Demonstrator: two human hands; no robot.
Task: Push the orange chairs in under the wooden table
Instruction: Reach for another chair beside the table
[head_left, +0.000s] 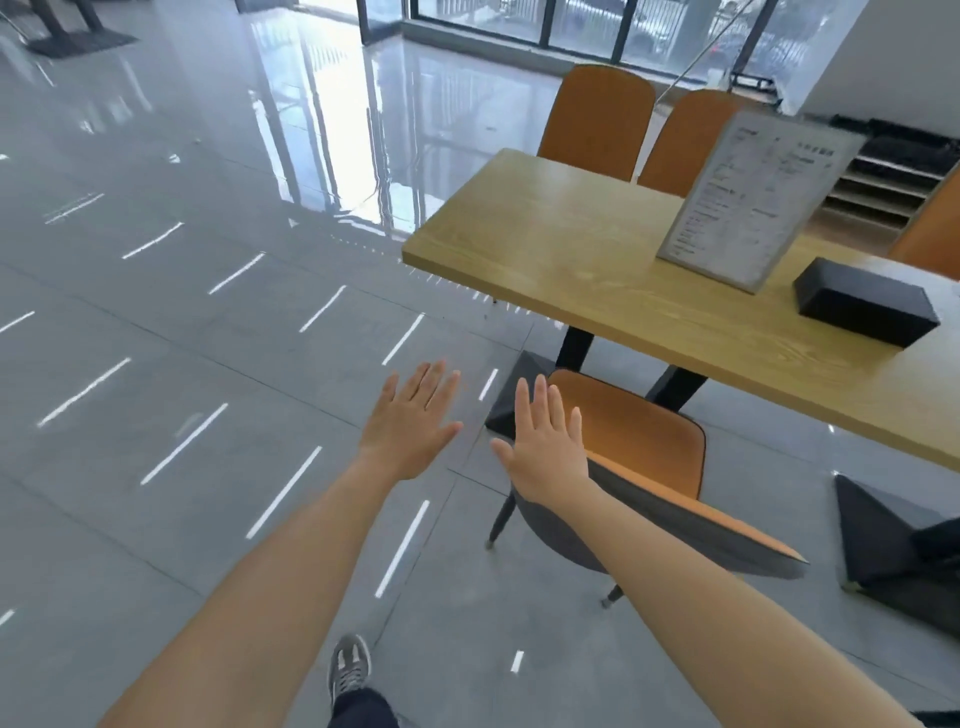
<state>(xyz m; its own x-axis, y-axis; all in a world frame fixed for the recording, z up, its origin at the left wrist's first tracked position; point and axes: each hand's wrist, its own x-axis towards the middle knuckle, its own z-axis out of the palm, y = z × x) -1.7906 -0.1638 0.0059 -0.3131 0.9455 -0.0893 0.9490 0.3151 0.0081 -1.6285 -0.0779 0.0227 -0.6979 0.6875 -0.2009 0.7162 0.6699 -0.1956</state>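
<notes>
far orange chairs (597, 119) half hidden behind bench (545, 244), black box (865, 306) contents unseen, left hand (410, 423) and right hand (545, 452), fingers straight, empty

Worktop (597, 249) cut off at right edge, print on its sign (748, 202) too blurred to read, seats and legs of two orange chairs (597, 119) (685, 140) behind the worktop hidden, third chair (935, 239) beyond it cropped.

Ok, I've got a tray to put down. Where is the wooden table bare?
The wooden table is bare at its left end, from the corner to the menu stand. The near strip along its front edge is free. Crowded on the right: black box beside the stand.
</notes>
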